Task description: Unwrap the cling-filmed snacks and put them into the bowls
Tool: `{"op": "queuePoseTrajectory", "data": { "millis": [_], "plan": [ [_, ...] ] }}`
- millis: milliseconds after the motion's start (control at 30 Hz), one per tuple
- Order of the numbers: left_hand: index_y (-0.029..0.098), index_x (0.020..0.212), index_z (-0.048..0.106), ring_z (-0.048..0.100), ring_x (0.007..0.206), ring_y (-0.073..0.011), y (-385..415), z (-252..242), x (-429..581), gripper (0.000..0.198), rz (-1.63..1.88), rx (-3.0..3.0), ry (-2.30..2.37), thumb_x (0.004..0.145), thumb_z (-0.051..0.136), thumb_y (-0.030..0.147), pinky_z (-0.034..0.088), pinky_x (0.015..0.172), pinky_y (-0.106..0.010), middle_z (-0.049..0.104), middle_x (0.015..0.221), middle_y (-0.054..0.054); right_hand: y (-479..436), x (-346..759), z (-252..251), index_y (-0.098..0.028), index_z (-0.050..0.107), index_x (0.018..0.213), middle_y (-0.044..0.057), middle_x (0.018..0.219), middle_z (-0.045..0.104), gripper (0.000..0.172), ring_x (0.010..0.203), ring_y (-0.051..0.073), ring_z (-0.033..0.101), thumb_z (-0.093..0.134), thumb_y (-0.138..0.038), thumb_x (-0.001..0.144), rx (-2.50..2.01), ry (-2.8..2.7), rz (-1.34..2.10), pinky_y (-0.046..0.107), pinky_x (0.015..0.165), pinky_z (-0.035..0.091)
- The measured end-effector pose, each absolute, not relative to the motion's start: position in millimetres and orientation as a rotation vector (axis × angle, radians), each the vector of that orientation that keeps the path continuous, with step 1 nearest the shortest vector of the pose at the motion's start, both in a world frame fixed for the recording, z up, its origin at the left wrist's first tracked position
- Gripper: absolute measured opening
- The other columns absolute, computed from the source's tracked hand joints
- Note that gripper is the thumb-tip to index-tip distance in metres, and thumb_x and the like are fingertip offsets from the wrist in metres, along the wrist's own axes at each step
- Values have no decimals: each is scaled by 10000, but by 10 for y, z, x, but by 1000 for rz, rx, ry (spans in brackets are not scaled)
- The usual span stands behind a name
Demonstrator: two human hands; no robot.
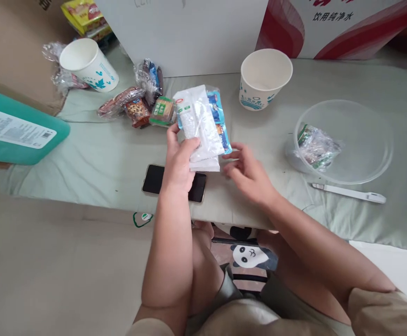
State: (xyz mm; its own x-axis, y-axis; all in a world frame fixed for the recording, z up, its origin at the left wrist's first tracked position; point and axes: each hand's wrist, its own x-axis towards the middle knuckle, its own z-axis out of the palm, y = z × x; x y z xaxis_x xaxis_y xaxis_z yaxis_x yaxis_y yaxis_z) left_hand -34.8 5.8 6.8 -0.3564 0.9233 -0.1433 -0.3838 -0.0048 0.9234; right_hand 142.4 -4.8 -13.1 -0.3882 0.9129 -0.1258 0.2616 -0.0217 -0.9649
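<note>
My left hand (180,161) is closed around several flat packets, its thumb pressed on top. A white packet (198,122) lies uppermost, and a blue packet (217,112) shows from behind it on the right. Just right of their lower corner is my right hand (247,172), fingers loosely curled and apart, with nothing seen in it. A dark phone (198,187) lies on the cloth under my left hand, partly hidden by it. Beyond the packets are a green-labelled biscuit pack (163,111), a brown cookie pack (137,111) and a long wrapped snack (121,100).
Paper cups stand at the back left (100,70) and back right (259,88). A clear plastic bowl (367,144) with wrapped snacks (318,147) is at right, a white utility knife (350,192) before it. A green jug (24,147) stands left; a white carton (196,37) backs the table.
</note>
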Motion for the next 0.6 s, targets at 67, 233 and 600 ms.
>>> {"op": "queuePoseTrajectory", "data": {
  "millis": [67, 233, 600],
  "plan": [
    [292, 1125, 545, 741, 964, -238, 98, 38, -242, 524, 1478, 675, 1243, 674, 810, 322, 577, 822, -335, 718, 973, 8, 31, 1515, -162, -280, 384, 1439, 107, 1392, 626, 560, 993, 218, 717, 496, -298, 891, -1198, -1475, 1537, 459, 899, 619],
    [292, 1211, 573, 733, 916, -250, 151, -8, 4, 459, 1256, 849, 1461, 788, 744, 344, 596, 853, -404, 707, 945, -16, 177, 1638, -139, -258, 453, 1462, 84, 1458, 627, 538, 1204, 249, 668, 500, -380, 940, -1166, -1450, 1498, 440, 995, 595],
    [243, 1144, 636, 626, 1184, -253, 112, 133, 93, 301, 1250, 1573, 1961, 843, 651, 243, 485, 1080, -414, 627, 1220, -86, 32, 2138, 682, -252, 718, 1074, 71, 1043, 750, 237, 887, 225, 715, 514, -291, 960, -1385, -2009, 585, 398, 853, 581]
  ]
}}
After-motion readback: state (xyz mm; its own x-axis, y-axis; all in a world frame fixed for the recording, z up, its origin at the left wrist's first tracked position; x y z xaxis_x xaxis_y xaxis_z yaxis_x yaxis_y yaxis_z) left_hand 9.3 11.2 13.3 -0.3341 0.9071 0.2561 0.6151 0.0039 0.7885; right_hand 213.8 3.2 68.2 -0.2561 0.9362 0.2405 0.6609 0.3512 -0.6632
